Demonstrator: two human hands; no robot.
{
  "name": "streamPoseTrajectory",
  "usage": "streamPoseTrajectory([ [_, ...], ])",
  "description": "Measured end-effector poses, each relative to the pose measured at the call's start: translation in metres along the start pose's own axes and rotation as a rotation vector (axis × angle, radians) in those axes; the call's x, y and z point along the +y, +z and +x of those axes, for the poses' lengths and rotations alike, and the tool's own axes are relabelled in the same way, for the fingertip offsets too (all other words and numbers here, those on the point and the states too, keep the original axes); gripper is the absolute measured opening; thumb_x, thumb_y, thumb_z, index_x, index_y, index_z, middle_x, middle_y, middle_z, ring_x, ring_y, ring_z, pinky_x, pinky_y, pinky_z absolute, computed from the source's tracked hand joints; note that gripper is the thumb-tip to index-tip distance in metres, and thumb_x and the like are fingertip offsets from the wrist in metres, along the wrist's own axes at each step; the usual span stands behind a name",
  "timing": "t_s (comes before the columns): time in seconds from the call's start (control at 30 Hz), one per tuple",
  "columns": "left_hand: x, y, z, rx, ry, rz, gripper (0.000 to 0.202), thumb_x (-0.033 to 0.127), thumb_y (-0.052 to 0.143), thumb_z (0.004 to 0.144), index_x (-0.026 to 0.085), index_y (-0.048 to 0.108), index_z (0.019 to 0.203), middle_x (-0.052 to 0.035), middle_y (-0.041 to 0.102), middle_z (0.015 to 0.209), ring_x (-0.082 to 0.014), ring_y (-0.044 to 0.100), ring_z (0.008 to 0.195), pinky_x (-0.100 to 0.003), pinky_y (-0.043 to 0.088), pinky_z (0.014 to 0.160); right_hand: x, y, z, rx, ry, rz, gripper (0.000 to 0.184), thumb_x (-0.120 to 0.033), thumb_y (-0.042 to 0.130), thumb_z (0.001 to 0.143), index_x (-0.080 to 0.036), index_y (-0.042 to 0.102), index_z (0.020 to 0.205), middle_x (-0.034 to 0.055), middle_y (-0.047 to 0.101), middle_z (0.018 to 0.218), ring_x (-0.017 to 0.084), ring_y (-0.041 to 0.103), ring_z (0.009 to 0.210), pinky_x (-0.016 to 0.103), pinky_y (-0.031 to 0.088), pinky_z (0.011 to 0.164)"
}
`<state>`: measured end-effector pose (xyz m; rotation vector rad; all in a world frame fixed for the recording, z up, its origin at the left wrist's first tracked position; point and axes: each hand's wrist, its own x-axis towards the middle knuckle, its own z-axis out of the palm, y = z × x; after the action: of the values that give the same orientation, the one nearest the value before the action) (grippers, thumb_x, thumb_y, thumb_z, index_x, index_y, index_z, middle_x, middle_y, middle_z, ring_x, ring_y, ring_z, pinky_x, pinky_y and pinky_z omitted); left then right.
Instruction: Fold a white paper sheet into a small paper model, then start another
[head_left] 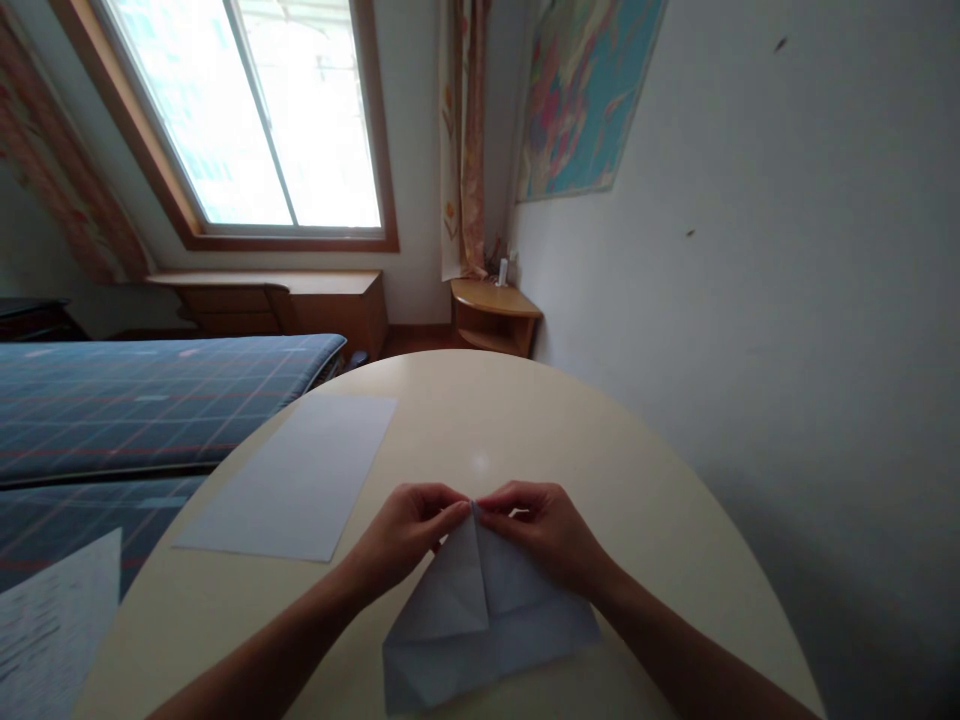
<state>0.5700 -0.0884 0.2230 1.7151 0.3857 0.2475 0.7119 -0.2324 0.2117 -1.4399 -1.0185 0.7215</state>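
Note:
A partly folded sheet of paper [450, 610] lies near the front of the round table, its pointed top toward the window. Two folded flaps meet along a line down its middle, and a flat strip shows along the lower edge. My left hand [420, 515] pinches the tip from the left, thumb and fingers together. From the right, my right hand [536, 520] pinches the same tip, its fingers almost touching those of the left. Part of the paper's right flap is hidden under my right hand and wrist.
A flat white sheet [300, 475] lies on the cream round table [600, 430] to the left. A printed page [60, 625] sits at the lower left edge. Beyond are a plaid mattress [150, 400], a corner shelf [495, 297] and a wall with a map [585, 100].

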Motion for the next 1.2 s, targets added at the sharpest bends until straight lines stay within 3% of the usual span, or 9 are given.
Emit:
streamPoseTrajectory([
  [0.3,0.000,0.001,-0.001,0.003,0.004,0.085,0.038,0.049,0.063,0.079,0.012,0.072,0.078,-0.0022,0.065,0.063,-0.0131,0.057,0.056,-0.022,0.047,0.047,0.000,-0.001,-0.001,-0.041,-0.056,-0.012,0.020,-0.039,0.076,0.077,-0.023,0.078,0.090,0.0050,0.074,0.089,0.020,0.067,0.081,0.029,0.053,0.068],
  [0.53,0.007,0.005,-0.007,0.041,0.039,0.228,0.033,0.044,0.061,0.082,0.014,0.073,0.079,-0.0048,0.071,0.071,-0.0164,0.062,0.063,-0.023,0.050,0.051,-0.003,0.001,-0.001,-0.036,0.052,0.017,0.023,-0.041,0.074,0.078,-0.020,0.077,0.088,0.0053,0.075,0.083,0.019,0.068,0.078,0.031,0.053,0.073],
  [0.87,0.006,0.003,-0.005,-0.105,0.008,0.073,0.043,0.053,0.056,0.084,0.013,0.071,0.078,-0.0013,0.063,0.063,-0.0135,0.056,0.061,-0.023,0.047,0.056,-0.003,-0.001,-0.001,0.008,0.045,0.020,0.028,-0.044,0.075,0.076,-0.019,0.076,0.089,0.0050,0.074,0.082,0.020,0.068,0.077,0.031,0.053,0.071],
  [1.07,0.003,0.006,-0.007,-0.055,0.007,0.130,0.039,0.050,0.058,0.083,0.013,0.072,0.079,-0.0012,0.063,0.061,-0.0137,0.056,0.057,-0.022,0.045,0.052,-0.003,-0.002,-0.001,-0.030,0.090,0.081,0.024,-0.041,0.078,0.073,-0.020,0.077,0.084,0.0042,0.074,0.080,0.018,0.067,0.076,0.030,0.050,0.071],
  [1.2,0.008,0.008,-0.012,0.005,0.062,0.284,0.034,0.045,0.058,0.085,0.016,0.076,0.080,-0.0022,0.067,0.061,-0.0133,0.055,0.054,-0.021,0.039,0.050,-0.007,-0.005,-0.001,-0.088,0.171,0.169,0.025,-0.039,0.082,0.069,-0.019,0.078,0.083,0.0028,0.074,0.078,0.015,0.064,0.071,0.027,0.047,0.069],
])
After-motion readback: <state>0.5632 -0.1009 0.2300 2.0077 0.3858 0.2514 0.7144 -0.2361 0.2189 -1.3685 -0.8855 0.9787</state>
